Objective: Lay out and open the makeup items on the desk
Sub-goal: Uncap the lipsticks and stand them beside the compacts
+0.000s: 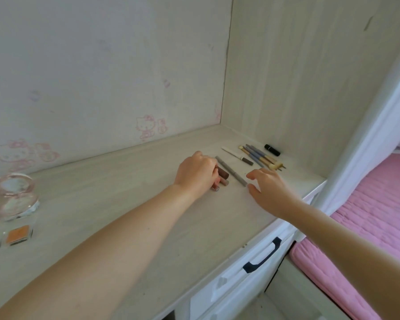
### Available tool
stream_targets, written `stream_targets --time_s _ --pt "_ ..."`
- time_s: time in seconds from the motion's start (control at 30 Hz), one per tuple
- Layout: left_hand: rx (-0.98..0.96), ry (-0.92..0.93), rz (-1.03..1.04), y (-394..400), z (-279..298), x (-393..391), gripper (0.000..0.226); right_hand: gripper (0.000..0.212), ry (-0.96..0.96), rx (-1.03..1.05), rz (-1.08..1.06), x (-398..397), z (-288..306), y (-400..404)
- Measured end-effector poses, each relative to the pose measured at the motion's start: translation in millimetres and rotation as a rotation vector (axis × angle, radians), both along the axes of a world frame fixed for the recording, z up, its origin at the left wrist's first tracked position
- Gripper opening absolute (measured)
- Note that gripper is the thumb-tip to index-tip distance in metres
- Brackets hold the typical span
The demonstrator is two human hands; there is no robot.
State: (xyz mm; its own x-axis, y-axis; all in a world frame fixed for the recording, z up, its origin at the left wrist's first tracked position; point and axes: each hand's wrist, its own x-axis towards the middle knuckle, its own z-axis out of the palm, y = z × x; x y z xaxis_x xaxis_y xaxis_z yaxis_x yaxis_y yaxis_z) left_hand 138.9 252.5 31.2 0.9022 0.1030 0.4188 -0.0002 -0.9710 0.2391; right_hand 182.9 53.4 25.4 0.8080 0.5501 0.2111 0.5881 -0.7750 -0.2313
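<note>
Progress: you have most of the makeup items laid in a row toward the tabletop's (116,204) far right corner, so by my reading the laying out is well along.
Laid out: a grey pencil (231,171), a white pencil (237,155), a bundle of brushes (261,156) and a black lipstick (272,150), side by side.
Left to do: none of these looks opened; caps seem on, so the opening step appears ahead of you.
Left hand (198,173): curled down over a few brown and pink tubes (222,177), fingers closed around them against the tabletop.
Right hand (269,189): fingers spread and loose, holding nothing, thumb tip just beside the grey pencil's near end.
Elsewhere: a glass jar (15,196) and an orange compact (16,235) sit by the left edge, well apart from the row.
</note>
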Motion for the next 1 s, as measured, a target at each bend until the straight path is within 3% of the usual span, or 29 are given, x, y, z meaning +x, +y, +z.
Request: stream_targets --time_s 0.33,0.6,0.77,1.0 --pt "-0.061 0.180 0.192 19 0 42 0.046 0.035 -0.037 -0.025 0.002 13 10 45" --pt "-0.178 0.292 0.199 17 -5 58 0.043 0.031 -0.015 -0.133 -0.008 22 3 55" --pt "-0.268 0.273 0.174 13 -6 59 0.038 0.024 0.004 -0.017 -0.045 23 -9 52" --pt "-0.765 0.028 0.120 5 4 55 0.019 0.021 0.052 0.284 -0.162 18 -13 53"
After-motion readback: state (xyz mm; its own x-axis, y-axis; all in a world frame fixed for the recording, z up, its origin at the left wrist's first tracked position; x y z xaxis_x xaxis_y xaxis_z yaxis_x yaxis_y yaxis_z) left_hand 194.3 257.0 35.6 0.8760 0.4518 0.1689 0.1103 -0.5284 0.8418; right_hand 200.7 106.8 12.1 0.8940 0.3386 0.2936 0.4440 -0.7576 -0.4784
